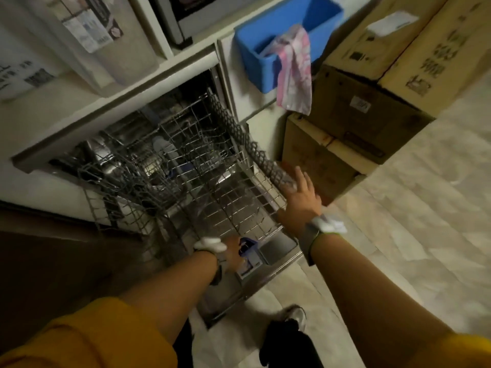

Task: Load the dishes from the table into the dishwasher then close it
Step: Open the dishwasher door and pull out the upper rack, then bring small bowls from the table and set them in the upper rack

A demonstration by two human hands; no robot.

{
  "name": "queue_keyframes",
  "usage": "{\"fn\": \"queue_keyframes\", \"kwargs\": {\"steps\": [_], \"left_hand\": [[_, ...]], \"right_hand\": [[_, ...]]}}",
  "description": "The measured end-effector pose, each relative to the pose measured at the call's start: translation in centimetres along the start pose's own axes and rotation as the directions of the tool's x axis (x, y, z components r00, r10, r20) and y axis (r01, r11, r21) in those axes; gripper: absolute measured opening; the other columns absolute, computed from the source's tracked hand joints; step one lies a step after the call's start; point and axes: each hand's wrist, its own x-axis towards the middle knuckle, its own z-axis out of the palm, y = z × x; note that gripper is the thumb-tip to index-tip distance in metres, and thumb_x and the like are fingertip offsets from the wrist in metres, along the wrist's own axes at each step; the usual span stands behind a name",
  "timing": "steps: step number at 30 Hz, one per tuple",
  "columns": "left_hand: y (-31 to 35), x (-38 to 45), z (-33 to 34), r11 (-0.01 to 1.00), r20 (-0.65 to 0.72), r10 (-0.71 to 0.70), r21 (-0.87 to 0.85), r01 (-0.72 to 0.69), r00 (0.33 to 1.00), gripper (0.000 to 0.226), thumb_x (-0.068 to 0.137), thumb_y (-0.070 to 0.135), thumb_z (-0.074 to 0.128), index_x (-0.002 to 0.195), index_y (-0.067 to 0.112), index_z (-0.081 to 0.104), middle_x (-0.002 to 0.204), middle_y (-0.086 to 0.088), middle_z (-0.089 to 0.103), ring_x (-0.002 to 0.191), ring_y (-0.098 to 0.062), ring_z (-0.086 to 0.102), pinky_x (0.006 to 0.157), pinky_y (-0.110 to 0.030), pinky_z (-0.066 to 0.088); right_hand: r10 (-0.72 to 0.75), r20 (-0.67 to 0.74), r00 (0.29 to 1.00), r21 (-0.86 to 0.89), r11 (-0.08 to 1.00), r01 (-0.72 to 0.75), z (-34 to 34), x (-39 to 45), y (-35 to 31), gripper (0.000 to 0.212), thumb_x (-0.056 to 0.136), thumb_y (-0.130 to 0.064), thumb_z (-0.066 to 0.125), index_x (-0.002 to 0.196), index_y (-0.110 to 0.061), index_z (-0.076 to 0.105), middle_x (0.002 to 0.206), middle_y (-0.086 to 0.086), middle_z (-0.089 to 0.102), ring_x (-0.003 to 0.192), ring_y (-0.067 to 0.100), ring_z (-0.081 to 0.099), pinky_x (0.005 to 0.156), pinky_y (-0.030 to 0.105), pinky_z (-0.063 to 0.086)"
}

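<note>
The dishwasher stands open, its door [276, 254] folded down and two wire racks pulled out. The upper rack [164, 147] holds a few dim dishes toward the back. The lower rack [239, 205] looks bare at its front. My right hand [300, 192] is spread, fingers straight, touching the front right corner of the pulled-out rack. My left hand [235, 252] reaches under the lower rack's front edge, over the door; its fingers are hidden, so I cannot tell what they hold. No table with dishes is in view.
A blue bin [255, 59] with a pink cloth [295, 75] hanging over its rim sits right of the dishwasher. Cardboard boxes [358, 115] are stacked further right. Pale tiled floor [425, 208] spreads to the right. My shoe [296, 317] is beside the door's edge.
</note>
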Motion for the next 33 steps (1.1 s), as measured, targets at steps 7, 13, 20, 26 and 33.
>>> {"fn": "queue_keyframes", "kwargs": {"steps": [7, 13, 20, 26, 33], "left_hand": [[11.3, -8.7, -5.3, 0.964, -0.103, 0.142, -0.213, -0.161, 0.985, 0.030, 0.096, 0.025, 0.054, 0.121, 0.009, 0.058, 0.120, -0.010, 0.062, 0.111, -0.025, 0.058, 0.081, -0.021, 0.039], [21.4, -11.6, -7.2, 0.901, -0.183, 0.400, -0.103, -0.422, 0.898, 0.028, 0.092, 0.032, 0.058, 0.116, 0.017, 0.058, 0.112, -0.001, 0.064, 0.104, -0.021, 0.061, 0.089, -0.030, 0.050], [40.7, -19.6, -1.4, 0.679, -0.127, 0.728, 0.000, -0.734, 0.673, 0.021, 0.091, 0.029, 0.057, 0.107, 0.015, 0.063, 0.104, -0.006, 0.067, 0.095, -0.024, 0.062, 0.083, -0.034, 0.051], [60.9, -26.7, 8.1, 0.531, 0.033, 0.843, -0.198, -0.824, 0.536, 0.017, 0.092, 0.022, 0.060, 0.108, 0.020, 0.064, 0.103, -0.002, 0.069, 0.093, -0.017, 0.065, 0.080, -0.031, 0.054], [80.2, -34.0, 19.4, 0.501, 0.219, 0.854, -0.590, -0.633, 0.471, 0.011, 0.096, 0.007, 0.052, 0.092, 0.014, 0.060, 0.087, -0.006, 0.066, 0.074, -0.013, 0.061, 0.064, -0.025, 0.049]], "right_hand": [[-0.008, 0.017, 1.000, 0.265, 0.964, 0.003, -6.1, -8.4, 5.2, 0.026, 0.087, -0.028, 0.061, 0.113, -0.025, 0.065, 0.130, 0.002, 0.055, 0.122, 0.022, 0.051, 0.098, 0.029, 0.041], [0.155, -0.126, 0.980, 0.487, 0.870, -0.075, -12.2, -16.1, 9.8, 0.019, 0.088, -0.020, 0.064, 0.105, -0.015, 0.071, 0.102, 0.003, 0.070, 0.096, 0.016, 0.064, 0.089, 0.030, 0.050], [0.536, -0.353, 0.767, 0.715, 0.683, -0.149, -18.3, -32.4, 22.3, 0.012, 0.088, -0.013, 0.065, 0.098, -0.012, 0.071, 0.084, -0.005, 0.065, 0.071, -0.002, 0.056, 0.061, 0.002, 0.041], [0.764, -0.413, 0.495, 0.869, 0.494, -0.038, -23.1, -48.0, 39.0, 0.009, 0.087, -0.010, 0.066, 0.094, -0.011, 0.071, 0.086, 0.002, 0.071, 0.081, 0.016, 0.067, 0.077, 0.027, 0.054], [0.922, -0.343, 0.179, 0.939, 0.343, 0.031, -25.5, -63.9, 54.9, 0.014, 0.086, -0.008, 0.066, 0.082, -0.021, 0.070, 0.085, 0.010, 0.072, 0.084, 0.026, 0.068, 0.077, 0.040, 0.055]]}}
